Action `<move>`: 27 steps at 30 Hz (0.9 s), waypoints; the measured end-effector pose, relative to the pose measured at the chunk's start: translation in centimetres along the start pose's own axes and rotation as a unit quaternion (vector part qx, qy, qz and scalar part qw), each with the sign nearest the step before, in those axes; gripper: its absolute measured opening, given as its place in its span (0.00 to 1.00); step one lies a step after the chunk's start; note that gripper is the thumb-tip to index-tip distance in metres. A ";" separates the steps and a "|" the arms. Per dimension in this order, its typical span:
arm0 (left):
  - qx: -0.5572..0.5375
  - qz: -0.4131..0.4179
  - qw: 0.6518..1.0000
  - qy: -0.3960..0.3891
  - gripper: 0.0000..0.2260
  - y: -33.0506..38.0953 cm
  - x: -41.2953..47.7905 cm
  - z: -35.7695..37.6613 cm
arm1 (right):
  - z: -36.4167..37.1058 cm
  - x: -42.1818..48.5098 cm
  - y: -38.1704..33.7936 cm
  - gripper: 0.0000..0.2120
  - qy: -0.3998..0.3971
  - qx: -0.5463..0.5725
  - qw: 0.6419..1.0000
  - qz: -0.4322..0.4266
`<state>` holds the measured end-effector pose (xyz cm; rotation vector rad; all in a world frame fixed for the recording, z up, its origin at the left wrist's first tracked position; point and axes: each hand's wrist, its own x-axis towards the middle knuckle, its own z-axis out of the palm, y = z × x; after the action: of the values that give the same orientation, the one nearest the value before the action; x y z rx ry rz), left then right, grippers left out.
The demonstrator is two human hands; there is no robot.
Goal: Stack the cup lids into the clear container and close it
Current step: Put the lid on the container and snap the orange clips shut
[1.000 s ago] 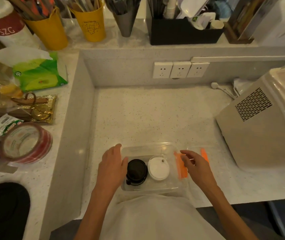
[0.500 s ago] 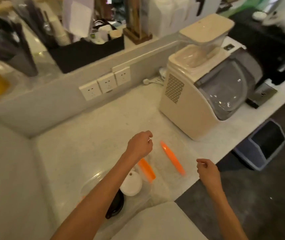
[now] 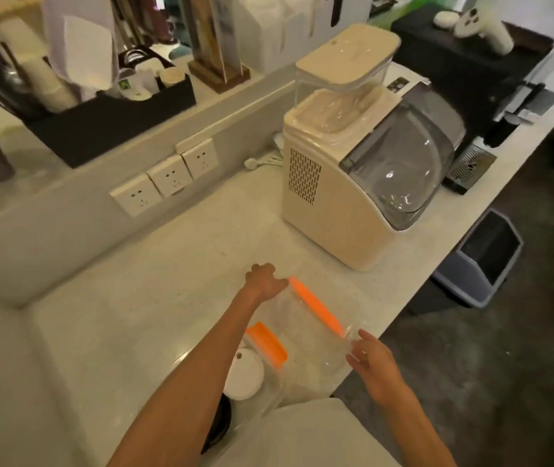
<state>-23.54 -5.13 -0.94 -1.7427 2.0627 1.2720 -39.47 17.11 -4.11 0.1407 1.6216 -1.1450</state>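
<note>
We are gripping clear cover (image 3: 305,326) with both hands: left hand (image 3: 266,283) at far corner, right hand (image 3: 368,360) at near corner. Lids (image 3: 245,374) sitting in container (image 3: 268,396). Next, we judge: carrying cover left, aligning over container, pressing orange clips (image 3: 316,306) down.

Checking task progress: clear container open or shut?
Open. Both hands hold the clear cover beside the container; white lid uncovered.

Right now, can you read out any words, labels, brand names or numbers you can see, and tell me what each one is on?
None can be read.
Small green-and-white label in the black organiser: too blurred.
Dark tag behind the ice maker: too small.
Wall sockets: no print visible.
</note>
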 end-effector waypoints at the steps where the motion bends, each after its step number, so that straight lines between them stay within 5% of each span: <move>1: -0.042 0.012 0.999 0.027 0.26 -0.1 -0.6 -0.8 | 0.3 0.0 -0.6 0.24 -0.006 0.006 1.000 -0.007; 9: -0.296 -0.059 0.930 0.209 0.13 -7.3 -11.3 -5.2 | 6.7 -1.4 -5.4 0.16 -0.134 -0.112 0.979 -0.109; 17: -0.393 -0.209 0.846 0.294 0.07 -18.2 -24.2 0.2 | 16.2 -4.3 -5.1 0.16 -0.295 -0.351 0.873 -0.168; 22: -0.423 -0.238 0.812 0.324 0.07 -18.7 -28.1 3.8 | 17.5 -6.1 -3.1 0.14 -0.310 -0.454 0.803 -0.229; 27: -0.437 -0.245 0.809 0.308 0.04 -17.9 -29.4 6.0 | 15.4 -7.1 -2.7 0.14 -0.302 -0.480 0.787 -0.244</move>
<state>-1.20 21.23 4.13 -3.1613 0.9943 1.7551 -27.65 7.70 4.12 -1.2499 1.4687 -0.4786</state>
